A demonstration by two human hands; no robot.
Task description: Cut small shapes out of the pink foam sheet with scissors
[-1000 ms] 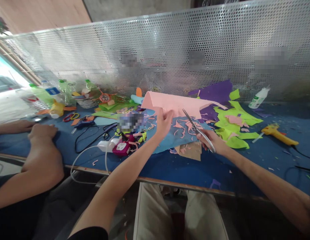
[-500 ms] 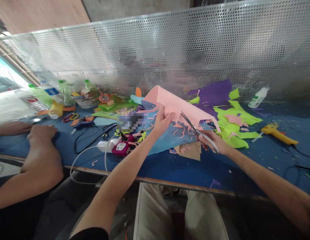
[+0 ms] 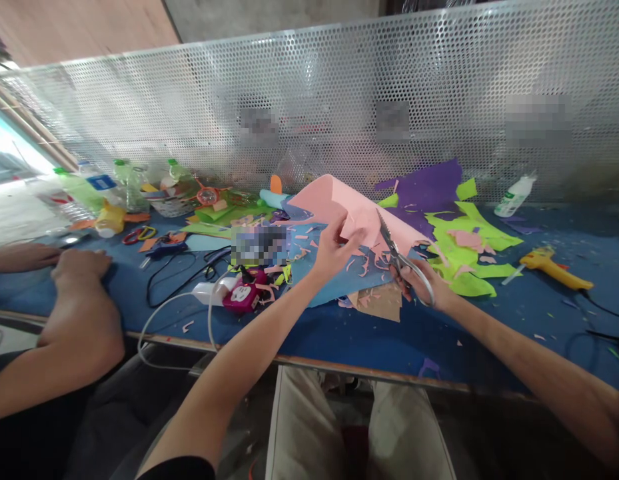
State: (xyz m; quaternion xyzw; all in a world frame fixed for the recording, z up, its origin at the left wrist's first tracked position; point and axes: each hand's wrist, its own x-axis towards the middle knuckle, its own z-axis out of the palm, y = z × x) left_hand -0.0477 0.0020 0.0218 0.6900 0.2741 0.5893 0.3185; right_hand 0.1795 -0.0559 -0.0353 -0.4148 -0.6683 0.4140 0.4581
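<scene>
A perforated metal screen (image 3: 329, 83) rises at twelve o'clock behind a blue table (image 3: 339, 337) strewn with coloured scraps (image 3: 472, 287) (a yellow glue gun (image 3: 554, 268) lies at three). Mid-table, the left fingers (image 3: 354, 240) pinch the curled pink sheet (image 3: 359, 205); the right fingers (image 3: 402, 281) are curled around scissors (image 3: 396, 255), blades at the sheet.

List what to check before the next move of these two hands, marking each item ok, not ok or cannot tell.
1. Left hand gripping the curled, thin pink sheet: ok.
2. Right hand holding the silver metal scissors: ok.
3. Blade tips clear of the sheet: cannot tell; they overlap in view.
4. Flat lime-green cut sheet free of irregular pink scraps: not ok; some lie on it.
5. Yellow pistol-shaped glue gun apart from both hands: ok.
</scene>
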